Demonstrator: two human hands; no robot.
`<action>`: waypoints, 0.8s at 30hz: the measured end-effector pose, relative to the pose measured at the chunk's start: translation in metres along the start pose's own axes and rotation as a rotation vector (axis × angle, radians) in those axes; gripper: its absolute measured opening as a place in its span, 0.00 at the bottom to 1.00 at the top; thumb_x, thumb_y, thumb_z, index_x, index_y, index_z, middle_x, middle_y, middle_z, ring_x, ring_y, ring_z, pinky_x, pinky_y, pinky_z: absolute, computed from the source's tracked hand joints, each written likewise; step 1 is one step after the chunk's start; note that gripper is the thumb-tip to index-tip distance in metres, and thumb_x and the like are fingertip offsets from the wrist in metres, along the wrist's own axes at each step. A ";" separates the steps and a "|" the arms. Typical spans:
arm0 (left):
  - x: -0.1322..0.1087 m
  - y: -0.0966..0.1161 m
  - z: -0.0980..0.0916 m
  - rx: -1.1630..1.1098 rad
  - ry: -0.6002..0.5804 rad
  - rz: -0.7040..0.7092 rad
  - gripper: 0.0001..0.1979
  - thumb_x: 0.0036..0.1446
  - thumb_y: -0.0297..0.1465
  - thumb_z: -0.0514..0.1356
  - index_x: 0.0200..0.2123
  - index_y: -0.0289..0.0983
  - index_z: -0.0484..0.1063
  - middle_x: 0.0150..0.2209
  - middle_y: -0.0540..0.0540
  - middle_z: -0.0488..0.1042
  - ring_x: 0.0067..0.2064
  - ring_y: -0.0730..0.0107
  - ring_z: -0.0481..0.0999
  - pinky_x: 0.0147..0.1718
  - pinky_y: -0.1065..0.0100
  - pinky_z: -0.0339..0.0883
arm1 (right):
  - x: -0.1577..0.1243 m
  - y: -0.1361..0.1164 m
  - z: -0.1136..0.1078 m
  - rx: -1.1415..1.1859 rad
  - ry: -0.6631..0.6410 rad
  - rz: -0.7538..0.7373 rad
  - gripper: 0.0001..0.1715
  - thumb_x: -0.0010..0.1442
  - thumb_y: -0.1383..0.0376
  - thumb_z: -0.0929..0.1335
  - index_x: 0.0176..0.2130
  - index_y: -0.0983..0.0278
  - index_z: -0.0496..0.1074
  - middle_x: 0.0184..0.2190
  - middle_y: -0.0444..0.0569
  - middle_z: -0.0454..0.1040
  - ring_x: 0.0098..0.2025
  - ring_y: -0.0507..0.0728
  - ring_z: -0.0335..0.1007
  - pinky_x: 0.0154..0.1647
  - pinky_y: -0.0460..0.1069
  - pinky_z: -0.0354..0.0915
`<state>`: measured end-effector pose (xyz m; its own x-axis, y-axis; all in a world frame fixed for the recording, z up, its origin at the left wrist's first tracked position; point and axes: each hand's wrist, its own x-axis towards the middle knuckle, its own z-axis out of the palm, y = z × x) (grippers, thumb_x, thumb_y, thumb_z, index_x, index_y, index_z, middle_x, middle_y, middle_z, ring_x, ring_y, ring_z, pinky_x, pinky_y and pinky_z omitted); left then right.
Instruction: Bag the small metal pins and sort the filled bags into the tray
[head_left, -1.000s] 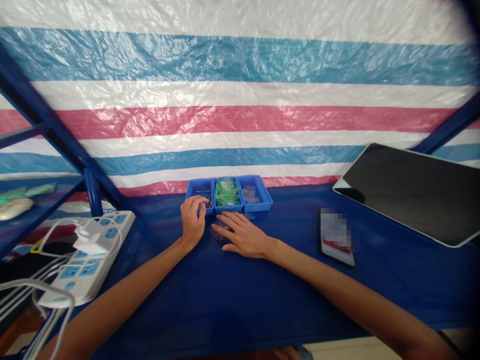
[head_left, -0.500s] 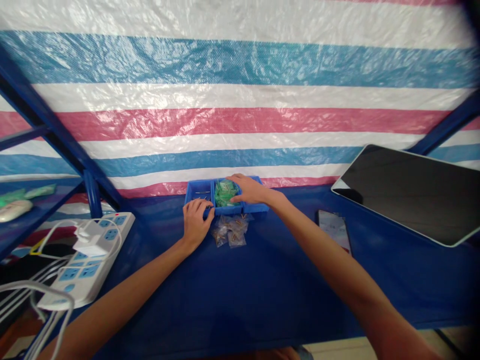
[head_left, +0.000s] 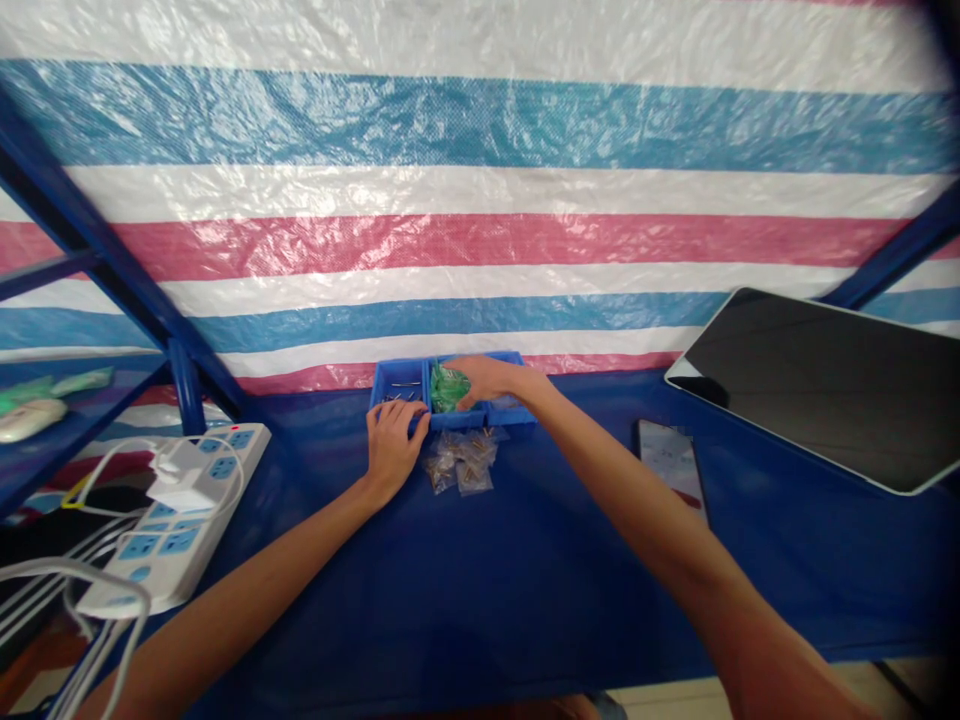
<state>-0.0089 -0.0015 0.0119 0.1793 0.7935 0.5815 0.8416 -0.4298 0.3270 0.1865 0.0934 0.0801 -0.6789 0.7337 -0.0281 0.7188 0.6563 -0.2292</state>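
Observation:
A row of blue plastic bins (head_left: 459, 422) stands at the back of the table. My left hand (head_left: 394, 445) rests on the front rim of the left bin, its fingers bent over the edge. Several thin metal pieces (head_left: 406, 384) lie inside that bin. Over the middle bin is my right hand (head_left: 487, 378), thumb and fingers apart beside the green plastic bags (head_left: 447, 390); its far fingertips are partly hidden. Just in front of the bins lie several small clear bags (head_left: 472, 462) with brass-coloured pieces in them.
A phone (head_left: 670, 462) and a large dark-screened tablet or monitor (head_left: 825, 385) lie to the right. On the left are a white power strip (head_left: 202, 535) with a plugged-in adapter, loose white cables (head_left: 67, 570), and a blue metal frame (head_left: 120, 240). Striped plastic sheeting (head_left: 480, 245) hangs behind.
My right hand has shifted slightly down and toward the right over the middle bin, with its fingertips drawn back a little. My left hand stays on the left bin's rim.

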 end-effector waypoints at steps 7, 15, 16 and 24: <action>0.000 -0.002 0.003 -0.008 -0.002 -0.004 0.10 0.62 0.36 0.52 0.40 0.41 0.71 0.40 0.47 0.76 0.46 0.62 0.70 0.52 0.56 0.52 | 0.025 -0.005 0.018 -0.148 -0.092 0.055 0.41 0.42 0.60 0.75 0.54 0.66 0.65 0.53 0.59 0.69 0.53 0.65 0.67 0.50 0.53 0.65; 0.000 -0.001 0.004 -0.007 0.000 -0.007 0.09 0.62 0.36 0.51 0.40 0.42 0.70 0.40 0.48 0.76 0.46 0.62 0.71 0.52 0.56 0.52 | 0.028 -0.016 0.026 -0.201 -0.051 0.143 0.36 0.47 0.56 0.72 0.53 0.69 0.65 0.49 0.63 0.71 0.48 0.65 0.71 0.44 0.52 0.68; 0.000 0.000 0.004 -0.005 -0.002 -0.005 0.09 0.62 0.36 0.51 0.40 0.42 0.70 0.40 0.48 0.76 0.46 0.62 0.71 0.52 0.56 0.52 | 0.027 -0.017 0.026 -0.204 -0.036 0.150 0.36 0.47 0.56 0.72 0.52 0.69 0.65 0.48 0.63 0.71 0.47 0.65 0.71 0.44 0.52 0.68; 0.000 0.000 0.002 0.002 -0.003 -0.001 0.09 0.63 0.35 0.51 0.41 0.42 0.70 0.40 0.49 0.76 0.45 0.63 0.71 0.52 0.56 0.52 | 0.022 -0.021 0.022 -0.222 0.082 0.207 0.24 0.53 0.67 0.68 0.50 0.67 0.66 0.47 0.60 0.73 0.49 0.64 0.70 0.48 0.53 0.65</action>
<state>-0.0076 -0.0005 0.0105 0.1797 0.7953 0.5789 0.8429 -0.4279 0.3262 0.1529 0.0916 0.0633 -0.5071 0.8614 0.0289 0.8616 0.5075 -0.0081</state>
